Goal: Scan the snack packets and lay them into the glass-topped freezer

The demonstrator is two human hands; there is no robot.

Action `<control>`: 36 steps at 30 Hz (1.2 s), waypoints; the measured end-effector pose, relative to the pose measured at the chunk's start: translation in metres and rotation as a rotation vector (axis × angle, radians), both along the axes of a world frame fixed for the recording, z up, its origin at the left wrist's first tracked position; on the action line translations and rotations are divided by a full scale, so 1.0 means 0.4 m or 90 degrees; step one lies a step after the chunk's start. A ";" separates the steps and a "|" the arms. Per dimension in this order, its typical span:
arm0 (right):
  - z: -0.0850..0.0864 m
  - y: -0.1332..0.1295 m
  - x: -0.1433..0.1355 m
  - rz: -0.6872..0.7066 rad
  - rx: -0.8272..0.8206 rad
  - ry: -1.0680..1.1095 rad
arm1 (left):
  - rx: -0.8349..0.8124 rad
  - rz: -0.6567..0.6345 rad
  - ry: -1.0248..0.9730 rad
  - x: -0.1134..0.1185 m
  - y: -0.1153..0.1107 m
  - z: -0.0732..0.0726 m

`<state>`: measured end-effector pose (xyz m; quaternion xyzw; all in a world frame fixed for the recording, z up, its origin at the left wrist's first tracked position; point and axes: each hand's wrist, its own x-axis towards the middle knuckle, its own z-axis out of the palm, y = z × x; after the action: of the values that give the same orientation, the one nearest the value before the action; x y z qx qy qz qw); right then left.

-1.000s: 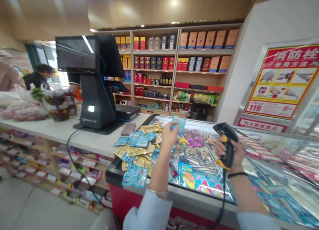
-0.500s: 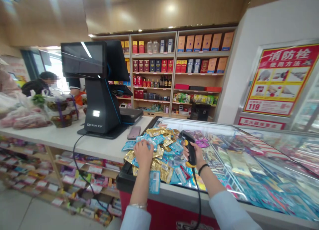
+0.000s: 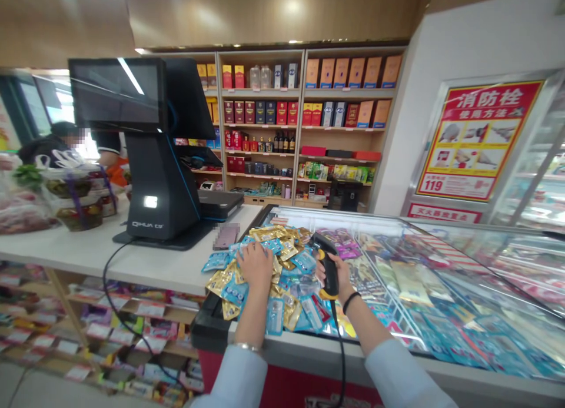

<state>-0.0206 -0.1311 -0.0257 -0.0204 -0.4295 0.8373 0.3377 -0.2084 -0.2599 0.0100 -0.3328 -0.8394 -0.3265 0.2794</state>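
Note:
My left hand (image 3: pixel 256 264) rests palm down on a heap of small blue and gold packets, fingers spread over them. What lies directly under the fingers is hidden. My right hand (image 3: pixel 339 275) grips a black and yellow barcode scanner (image 3: pixel 329 266), which is held above the right side of the heap. From the scanner's handle a black cable (image 3: pixel 339 355) runs down past the edge. One blue packet (image 3: pixel 274 317) lies at the front of the heap, below my left wrist. Gold packets (image 3: pixel 222 281) spread to the left of my hand.
The heap lies on a glass-topped freezer (image 3: pixel 384 237) with packaged goods inside. To the left, a till with a screen (image 3: pixel 150 178) and a phone (image 3: pixel 227 236) stand on the white counter (image 3: pixel 176 266). Bagged goods and tubs (image 3: pixel 79 202) are farther left, near a person (image 3: pixel 48 146).
The view has turned slightly right. My left hand has shifted a little right over the heap, uncovering packets on its left. The scanner stays in my right hand.

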 end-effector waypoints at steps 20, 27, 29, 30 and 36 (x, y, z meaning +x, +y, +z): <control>-0.004 0.003 -0.016 -0.020 -0.033 0.022 | 0.100 -0.151 0.195 0.017 0.061 0.022; -0.005 0.012 -0.011 -0.026 -0.050 0.035 | 0.082 -0.101 0.190 -0.016 0.059 0.014; -0.007 0.015 -0.011 -0.032 -0.052 0.043 | 0.089 -0.045 0.144 -0.032 0.044 0.006; -0.007 0.015 -0.011 -0.033 -0.053 0.044 | 0.087 -0.020 0.115 -0.038 0.038 0.002; -0.001 0.008 -0.009 -0.040 -0.060 0.033 | -0.025 0.001 0.021 -0.032 0.029 0.000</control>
<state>-0.0244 -0.1278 -0.0262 -0.0282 -0.3801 0.8458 0.3733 -0.2213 -0.2484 0.0101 -0.3425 -0.8414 -0.3042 0.2868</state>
